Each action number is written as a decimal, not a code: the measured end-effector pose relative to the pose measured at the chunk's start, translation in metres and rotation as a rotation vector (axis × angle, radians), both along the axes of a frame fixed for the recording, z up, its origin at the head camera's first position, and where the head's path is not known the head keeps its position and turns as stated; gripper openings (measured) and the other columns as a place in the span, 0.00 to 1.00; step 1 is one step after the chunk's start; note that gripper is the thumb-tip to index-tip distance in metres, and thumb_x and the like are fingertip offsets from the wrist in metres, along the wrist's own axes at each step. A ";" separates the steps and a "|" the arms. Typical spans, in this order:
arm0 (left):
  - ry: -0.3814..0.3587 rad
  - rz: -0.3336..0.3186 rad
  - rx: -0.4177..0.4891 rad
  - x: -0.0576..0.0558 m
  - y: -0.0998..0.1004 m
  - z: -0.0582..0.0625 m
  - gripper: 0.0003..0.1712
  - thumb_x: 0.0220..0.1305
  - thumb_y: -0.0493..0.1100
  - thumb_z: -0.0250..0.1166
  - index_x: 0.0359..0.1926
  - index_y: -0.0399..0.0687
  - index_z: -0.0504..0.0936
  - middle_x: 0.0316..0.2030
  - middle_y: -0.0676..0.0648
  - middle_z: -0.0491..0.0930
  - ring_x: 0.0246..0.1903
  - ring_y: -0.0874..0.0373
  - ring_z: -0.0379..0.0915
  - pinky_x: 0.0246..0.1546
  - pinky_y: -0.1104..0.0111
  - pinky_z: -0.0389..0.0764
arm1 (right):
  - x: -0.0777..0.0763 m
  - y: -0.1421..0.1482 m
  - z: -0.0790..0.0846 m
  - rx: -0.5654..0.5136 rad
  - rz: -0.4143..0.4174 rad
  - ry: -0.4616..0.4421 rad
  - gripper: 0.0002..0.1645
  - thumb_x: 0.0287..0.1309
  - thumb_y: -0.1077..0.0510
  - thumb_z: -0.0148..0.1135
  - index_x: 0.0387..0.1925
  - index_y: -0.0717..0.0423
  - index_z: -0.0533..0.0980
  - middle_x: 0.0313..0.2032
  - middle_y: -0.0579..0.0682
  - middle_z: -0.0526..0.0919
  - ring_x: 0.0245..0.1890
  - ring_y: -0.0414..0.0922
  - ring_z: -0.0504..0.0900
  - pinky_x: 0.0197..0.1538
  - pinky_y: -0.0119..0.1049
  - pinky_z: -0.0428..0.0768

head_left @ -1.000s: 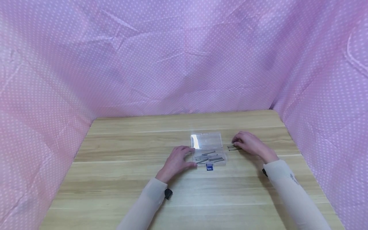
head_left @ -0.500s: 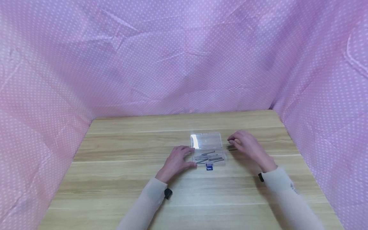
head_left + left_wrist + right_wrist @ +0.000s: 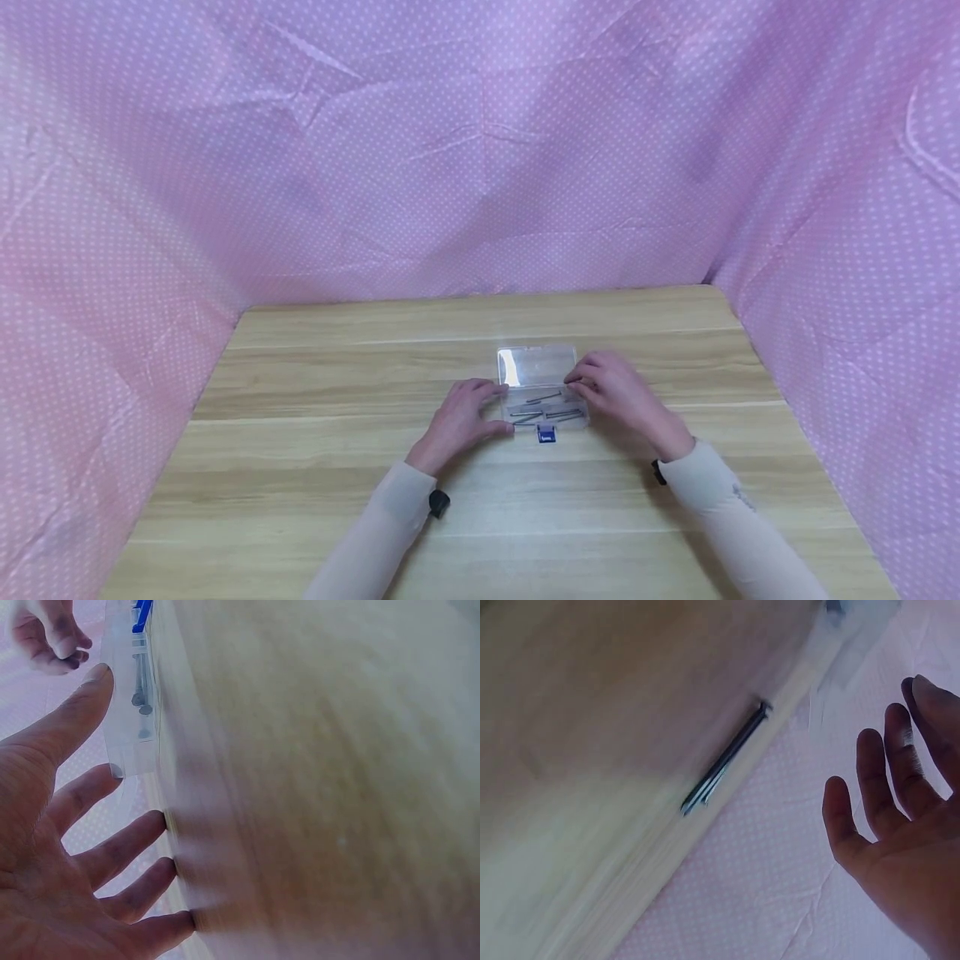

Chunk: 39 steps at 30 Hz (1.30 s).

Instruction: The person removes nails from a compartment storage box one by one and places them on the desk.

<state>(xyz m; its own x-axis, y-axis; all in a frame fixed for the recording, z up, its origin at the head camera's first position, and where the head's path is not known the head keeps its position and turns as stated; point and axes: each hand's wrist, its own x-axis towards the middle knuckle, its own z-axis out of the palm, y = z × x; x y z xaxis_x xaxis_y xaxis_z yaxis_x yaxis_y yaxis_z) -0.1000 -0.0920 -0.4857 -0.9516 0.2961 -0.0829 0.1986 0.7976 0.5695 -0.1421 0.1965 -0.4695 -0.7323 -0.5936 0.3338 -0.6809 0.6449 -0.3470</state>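
From where I stand, a clear plastic box (image 3: pixel 133 757) sits on the wooden worktop (image 3: pixel 337 400), its lid (image 3: pixel 547 365) lying open on the far side and a blue tab (image 3: pixel 547 434) at the front. Slim metal nails or screws lie inside, in the rear part (image 3: pixel 543 399) and the front part; I can't make out any threads. The left hand (image 3: pixel 459 421) braces the box's left end, fingers straight and spread, the thumb at the front corner and the index fingertip at the back one. The right hand (image 3: pixel 611 387) is over the right end, thumb and index finger brought together; whether they pinch anything, I can't tell. The right wrist view shows a few loose fasteners (image 3: pixel 726 759) close together on the bare wood, outside the box. To my mind, the left hand does well to brace lightly, since so light a box would probably skid if pushed. The right fingertips are best kept low and clear of the lid's hinge side. If a fastener is between them, I'd line it up lengthwise with its compartment and lower it gently rather than drop it, as thin metal tends to roll or bounce.
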 end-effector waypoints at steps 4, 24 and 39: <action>-0.011 0.004 -0.005 0.000 0.000 0.000 0.42 0.55 0.60 0.79 0.69 0.56 0.78 0.69 0.44 0.73 0.70 0.44 0.63 0.70 0.46 0.68 | 0.000 -0.011 -0.002 0.067 0.027 -0.009 0.06 0.58 0.61 0.76 0.38 0.54 0.89 0.36 0.46 0.82 0.38 0.46 0.78 0.44 0.46 0.79; 0.024 -0.027 -0.009 -0.002 -0.001 0.002 0.40 0.56 0.59 0.78 0.68 0.53 0.79 0.68 0.42 0.74 0.69 0.41 0.65 0.69 0.46 0.69 | -0.015 -0.026 -0.005 0.230 0.081 -0.076 0.07 0.56 0.55 0.77 0.39 0.43 0.91 0.39 0.43 0.78 0.42 0.44 0.72 0.45 0.41 0.72; 0.035 -0.030 -0.013 -0.001 -0.002 0.000 0.41 0.56 0.60 0.78 0.68 0.54 0.79 0.68 0.43 0.74 0.69 0.42 0.65 0.69 0.47 0.69 | -0.025 -0.031 -0.003 0.314 0.167 -0.072 0.06 0.55 0.57 0.78 0.36 0.45 0.89 0.40 0.43 0.80 0.44 0.45 0.74 0.45 0.42 0.75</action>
<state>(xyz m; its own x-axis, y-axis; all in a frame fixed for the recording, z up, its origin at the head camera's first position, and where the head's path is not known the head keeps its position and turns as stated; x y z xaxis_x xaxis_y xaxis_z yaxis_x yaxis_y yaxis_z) -0.1011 -0.0939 -0.4859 -0.9447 0.3235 -0.0541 0.2419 0.7986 0.5511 -0.1676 0.1654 -0.4723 -0.6319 -0.7721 0.0676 -0.7667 0.6099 -0.2005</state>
